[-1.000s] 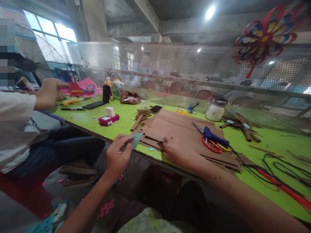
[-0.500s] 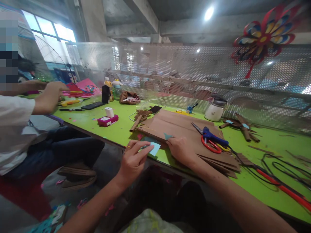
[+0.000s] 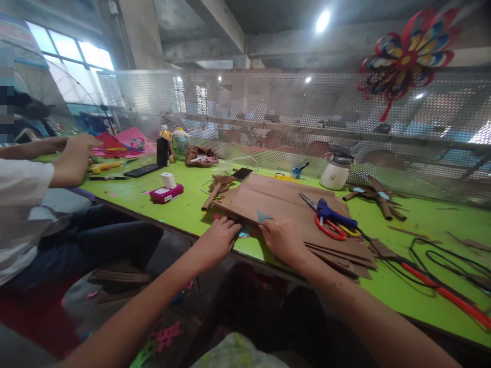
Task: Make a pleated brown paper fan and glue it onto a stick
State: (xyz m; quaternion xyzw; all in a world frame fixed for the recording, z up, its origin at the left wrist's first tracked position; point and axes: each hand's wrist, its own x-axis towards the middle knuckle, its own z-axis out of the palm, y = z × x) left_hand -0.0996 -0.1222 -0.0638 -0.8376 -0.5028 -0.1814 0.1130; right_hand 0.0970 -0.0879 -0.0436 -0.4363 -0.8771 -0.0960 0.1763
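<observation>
Brown card stack (image 3: pixel 280 202): flat sheets piled on the green desk (image 3: pixel 184 204), near its front edge, straight ahead of the person; the lower sheets fan out to the right.
Teal triangle (image 3: pixel 263 216): small paper scrap lying on top of the stack, just above the right hand.
Blue scrap (image 3: pixel 243 234): a small piece showing at the stack's front edge, between the two hands.
Left hand (image 3: pixel 218 239): at the stack's front left corner, knuckles up; fingers (image 3: pixel 230 227) curled close together and touching the edge of the card. Cannot tell whether they pinch anything.
Right hand (image 3: pixel 282 239): resting palm down on the front of the stack, fingers lying flat and slightly spread, pinching nothing visible.
Scissors (image 3: pixel 330 220): two pairs, one blue-handled and one red-handled, lying on the right part of the stack, well clear of both hands.
White jar (image 3: pixel 334 174): dark lid, behind the stack by the mesh screen.
Red cable (image 3: pixel 445 294): runs along the desk at far right.
Pink box (image 3: pixel 166 192): left of the stack, a white roll standing on it.
Co-worker's hand (image 3: pixel 74 156): raised over the far left end of the desk.
Writing: none legible on any item.
</observation>
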